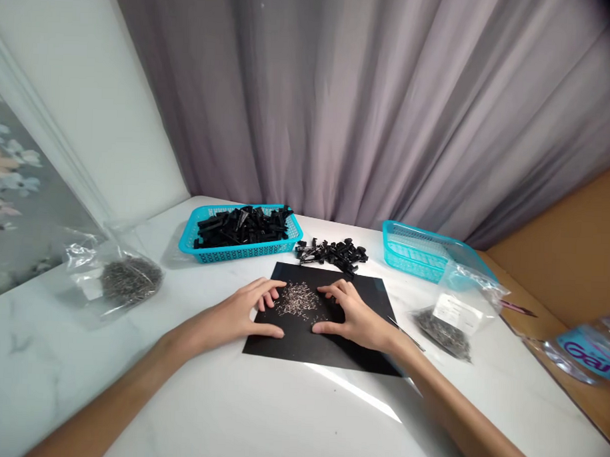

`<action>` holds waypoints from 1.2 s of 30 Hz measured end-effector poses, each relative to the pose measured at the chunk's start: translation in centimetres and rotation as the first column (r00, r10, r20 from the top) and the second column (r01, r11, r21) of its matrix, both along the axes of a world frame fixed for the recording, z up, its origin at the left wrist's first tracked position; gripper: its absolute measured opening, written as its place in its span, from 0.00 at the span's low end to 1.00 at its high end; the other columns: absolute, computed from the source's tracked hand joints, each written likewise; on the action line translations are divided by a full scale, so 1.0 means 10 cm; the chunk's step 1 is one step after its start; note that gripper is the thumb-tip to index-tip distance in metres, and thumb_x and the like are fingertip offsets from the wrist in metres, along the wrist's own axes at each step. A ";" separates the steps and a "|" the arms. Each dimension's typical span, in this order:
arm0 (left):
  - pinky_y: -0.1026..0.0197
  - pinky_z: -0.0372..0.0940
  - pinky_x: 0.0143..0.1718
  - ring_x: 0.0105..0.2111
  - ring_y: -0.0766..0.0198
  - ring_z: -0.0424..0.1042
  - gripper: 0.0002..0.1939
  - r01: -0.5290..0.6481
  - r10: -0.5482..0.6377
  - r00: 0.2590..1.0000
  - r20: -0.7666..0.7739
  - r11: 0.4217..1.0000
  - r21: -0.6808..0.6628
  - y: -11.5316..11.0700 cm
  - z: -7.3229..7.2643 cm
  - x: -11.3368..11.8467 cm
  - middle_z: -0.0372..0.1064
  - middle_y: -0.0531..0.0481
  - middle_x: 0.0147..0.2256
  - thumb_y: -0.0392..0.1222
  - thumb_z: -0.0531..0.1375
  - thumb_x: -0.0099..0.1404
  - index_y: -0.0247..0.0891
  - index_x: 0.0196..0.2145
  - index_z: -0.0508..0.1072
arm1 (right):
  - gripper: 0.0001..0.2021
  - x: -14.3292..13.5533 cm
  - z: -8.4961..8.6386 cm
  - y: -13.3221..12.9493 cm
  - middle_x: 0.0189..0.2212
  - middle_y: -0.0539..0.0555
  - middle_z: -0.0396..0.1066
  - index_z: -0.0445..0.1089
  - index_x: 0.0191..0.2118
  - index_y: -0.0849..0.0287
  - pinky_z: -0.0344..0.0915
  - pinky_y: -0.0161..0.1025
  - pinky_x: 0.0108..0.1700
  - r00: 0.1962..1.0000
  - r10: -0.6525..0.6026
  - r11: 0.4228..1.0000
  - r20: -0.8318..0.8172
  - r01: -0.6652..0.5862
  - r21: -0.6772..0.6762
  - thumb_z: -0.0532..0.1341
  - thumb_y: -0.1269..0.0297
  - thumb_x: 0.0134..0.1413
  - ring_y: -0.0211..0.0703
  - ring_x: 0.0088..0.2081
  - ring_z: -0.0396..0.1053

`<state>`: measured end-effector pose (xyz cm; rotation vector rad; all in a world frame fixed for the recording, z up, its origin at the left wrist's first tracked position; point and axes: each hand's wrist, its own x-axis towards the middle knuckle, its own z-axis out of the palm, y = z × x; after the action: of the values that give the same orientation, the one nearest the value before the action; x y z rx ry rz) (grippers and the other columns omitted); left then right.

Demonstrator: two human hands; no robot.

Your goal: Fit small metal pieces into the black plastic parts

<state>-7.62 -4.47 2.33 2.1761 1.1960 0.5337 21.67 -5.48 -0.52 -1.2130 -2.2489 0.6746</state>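
Observation:
A loose pile of tiny copper-coloured metal pieces (297, 299) lies on a black sheet (301, 347), too small to name exactly. On its left side rests my left hand (255, 310), thumb and fingers apart, with nothing in it. My right hand (349, 313) mirrors it on the right, thumb spread from the fingers, also holding nothing. Both hands are over the sheet, close around the pile. Beyond the sheet sits a heap of small black plastic parts (337, 255). A thin pointed metal tool (406, 333), perhaps tweezers, lies by the sheet's right edge.
A blue basket (234, 253) full of black parts stands at the back left, another blue basket (418, 259) at the back right. Clear bags of small metal pieces lie left (132, 280) and right (444, 327). A bottle (588, 352) and a pen (518, 308) are far right.

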 end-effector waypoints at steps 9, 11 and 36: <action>0.54 0.68 0.47 0.39 0.59 0.70 0.19 -0.093 0.088 0.994 0.062 0.992 0.088 0.03 0.03 0.08 0.69 0.48 0.43 0.59 0.56 0.71 0.42 0.46 0.73 | 0.16 -0.07 -0.02 0.08 0.44 0.60 0.71 0.74 0.51 0.60 0.73 0.48 0.50 0.979 -0.140 0.982 -0.147 0.156 0.105 0.56 0.55 0.71 0.49 0.44 0.72; 0.53 0.66 0.49 0.42 0.57 0.70 0.19 -0.087 0.089 0.996 -0.013 0.990 0.114 0.04 0.08 -0.01 0.70 0.49 0.43 0.61 0.56 0.71 0.43 0.42 0.75 | 0.17 0.06 -0.02 0.02 0.48 0.63 0.72 0.73 0.53 0.60 0.70 0.56 0.57 0.971 -0.220 0.961 -0.095 0.232 0.152 0.53 0.57 0.71 0.56 0.51 0.71; 0.53 0.73 0.48 0.40 0.58 0.76 0.22 0.022 -0.002 0.986 0.168 0.993 -0.117 0.22 -0.08 -0.02 0.76 0.48 0.40 0.52 0.71 0.57 0.39 0.45 0.74 | 0.07 -0.10 -0.06 -0.04 0.30 0.49 0.71 0.70 0.40 0.57 0.68 0.40 0.37 0.924 -0.099 0.978 -0.370 0.022 -0.206 0.67 0.64 0.58 0.40 0.31 0.68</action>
<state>-7.78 -2.27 1.50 1.9948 1.0957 0.6119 20.68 -5.83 -1.15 -1.1233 -1.8500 1.0335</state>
